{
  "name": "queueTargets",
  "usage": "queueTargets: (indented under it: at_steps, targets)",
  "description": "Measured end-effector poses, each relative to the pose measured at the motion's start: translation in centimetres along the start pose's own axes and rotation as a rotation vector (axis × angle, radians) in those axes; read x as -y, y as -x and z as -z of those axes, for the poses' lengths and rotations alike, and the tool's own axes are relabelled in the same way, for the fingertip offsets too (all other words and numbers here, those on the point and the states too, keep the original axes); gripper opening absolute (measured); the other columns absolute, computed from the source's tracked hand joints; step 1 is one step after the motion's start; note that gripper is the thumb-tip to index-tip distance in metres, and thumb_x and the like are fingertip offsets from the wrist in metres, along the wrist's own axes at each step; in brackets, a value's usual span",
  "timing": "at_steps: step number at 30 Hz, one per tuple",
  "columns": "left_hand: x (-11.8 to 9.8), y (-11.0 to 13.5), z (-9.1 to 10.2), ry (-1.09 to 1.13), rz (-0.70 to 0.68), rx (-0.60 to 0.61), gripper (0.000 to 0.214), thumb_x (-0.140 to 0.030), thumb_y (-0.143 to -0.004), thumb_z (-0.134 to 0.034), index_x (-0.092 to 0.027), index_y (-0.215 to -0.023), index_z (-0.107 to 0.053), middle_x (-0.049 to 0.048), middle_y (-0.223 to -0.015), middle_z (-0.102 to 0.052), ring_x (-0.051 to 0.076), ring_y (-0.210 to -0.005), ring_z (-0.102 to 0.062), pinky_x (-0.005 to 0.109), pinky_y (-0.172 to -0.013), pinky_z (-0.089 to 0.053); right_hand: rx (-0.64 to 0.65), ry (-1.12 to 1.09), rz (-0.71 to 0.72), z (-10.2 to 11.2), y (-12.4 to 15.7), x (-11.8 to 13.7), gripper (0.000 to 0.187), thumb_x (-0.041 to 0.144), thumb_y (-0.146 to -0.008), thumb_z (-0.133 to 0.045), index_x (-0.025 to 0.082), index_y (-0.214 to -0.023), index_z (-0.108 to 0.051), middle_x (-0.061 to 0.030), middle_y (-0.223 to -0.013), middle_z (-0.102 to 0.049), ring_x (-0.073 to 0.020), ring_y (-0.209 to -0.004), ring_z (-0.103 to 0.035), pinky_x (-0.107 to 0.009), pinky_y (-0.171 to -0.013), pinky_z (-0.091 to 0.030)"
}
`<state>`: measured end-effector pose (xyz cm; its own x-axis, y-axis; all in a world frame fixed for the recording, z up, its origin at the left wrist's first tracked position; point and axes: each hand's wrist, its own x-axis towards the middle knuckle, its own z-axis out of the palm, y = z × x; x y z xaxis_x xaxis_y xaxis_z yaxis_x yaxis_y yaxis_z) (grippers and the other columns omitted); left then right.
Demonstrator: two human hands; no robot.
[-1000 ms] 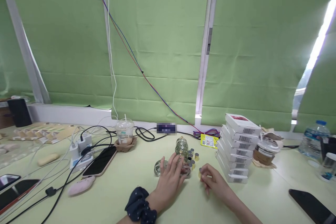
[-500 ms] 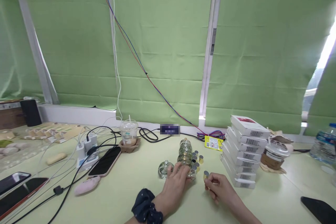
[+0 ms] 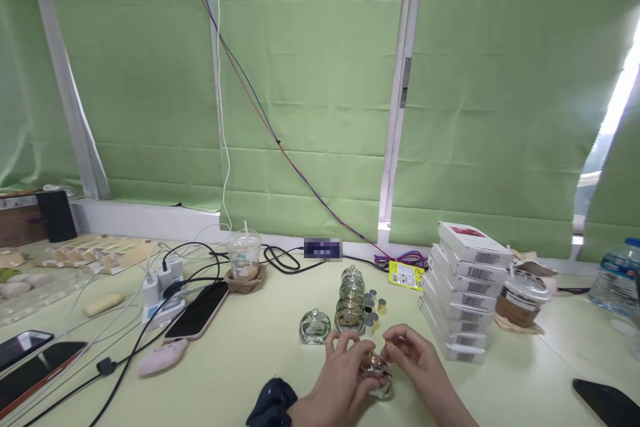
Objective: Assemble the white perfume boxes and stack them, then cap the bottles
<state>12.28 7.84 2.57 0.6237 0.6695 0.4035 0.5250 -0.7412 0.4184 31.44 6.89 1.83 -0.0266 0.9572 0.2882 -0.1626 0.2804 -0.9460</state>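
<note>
My left hand [image 3: 339, 377] is wrapped round a small clear glass bottle [image 3: 376, 373] at the near edge of the pale table [image 3: 260, 353]. My right hand [image 3: 415, 363] pinches at the bottle's top, on what seems a small metal cap that its fingers hide. Just beyond stand a round glass bottle [image 3: 315, 327] and a taller ribbed glass bottle [image 3: 351, 301]. Several small gold and silver caps [image 3: 374, 308] sit beside the ribbed bottle.
A stack of white boxes [image 3: 463, 293] stands to the right, with a lidded cup [image 3: 520, 297] and a water bottle [image 3: 617, 277] beyond. Left are a plastic cup [image 3: 245, 255], a phone [image 3: 197, 310], chargers with black cables [image 3: 160, 280] and a pink mouse [image 3: 161, 357]. Green blinds hang behind.
My left hand has drawn a glass bottle from the group toward me. My right hand has moved in to its top, so both hands now meet on it.
</note>
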Motion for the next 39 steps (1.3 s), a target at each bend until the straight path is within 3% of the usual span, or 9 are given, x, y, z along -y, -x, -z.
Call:
queueTargets:
  at_steps: [6,20,26,39]
  targets:
    - [1.6,0.2,-1.6,0.045,-0.001,-0.071,0.044,-0.015,-0.075,-0.070,-0.025,-0.113,-0.050,0.0051,-0.107,-0.063,0.027,-0.104,-0.052,0.050,-0.097,-0.031,0.082,0.093,0.100,-0.9,0.6,0.0,0.025,0.043,-0.077,-0.072,0.020,-0.084,-0.072,-0.0057,-0.083,-0.066,-0.0209,-0.079,-0.063,-0.031,-0.071,-0.050]
    - [0.6,0.4,-0.7,0.061,-0.044,-0.067,0.037,-0.011,-0.084,-0.058,-0.027,-0.117,-0.051,0.0048,-0.106,-0.061,0.025,-0.108,-0.049,0.049,-0.098,-0.031,0.047,0.088,0.105,-1.7,0.7,-0.3,0.018,0.038,-0.078,-0.072,0.020,-0.080,-0.069,-0.0062,-0.085,-0.067,-0.0218,-0.083,-0.063,-0.032,-0.075,-0.049]
    - [0.6,0.4,-0.6,0.065,0.010,-0.063,0.035,-0.015,-0.083,-0.061,-0.026,-0.115,-0.054,0.0064,-0.108,-0.059,0.026,-0.107,-0.048,0.050,-0.098,-0.033,0.041,0.073,0.079,-1.7,0.6,-0.2,0.022,0.041,-0.078,-0.072,0.019,-0.080,-0.067,-0.0057,-0.082,-0.066,-0.0217,-0.081,-0.063,-0.033,-0.075,-0.050]
    - [0.1,0.2,-0.3,0.055,-0.006,-0.032,0.028,-0.015,-0.084,-0.060,-0.025,-0.110,-0.054,0.0049,-0.105,-0.062,0.024,-0.107,-0.048,0.049,-0.099,-0.030,0.059,0.134,0.112,-1.8,0.7,0.1,0.021,0.041,-0.080,-0.069,0.020,-0.081,-0.064,-0.0050,-0.082,-0.065,-0.0214,-0.080,-0.062,-0.032,-0.073,-0.049]
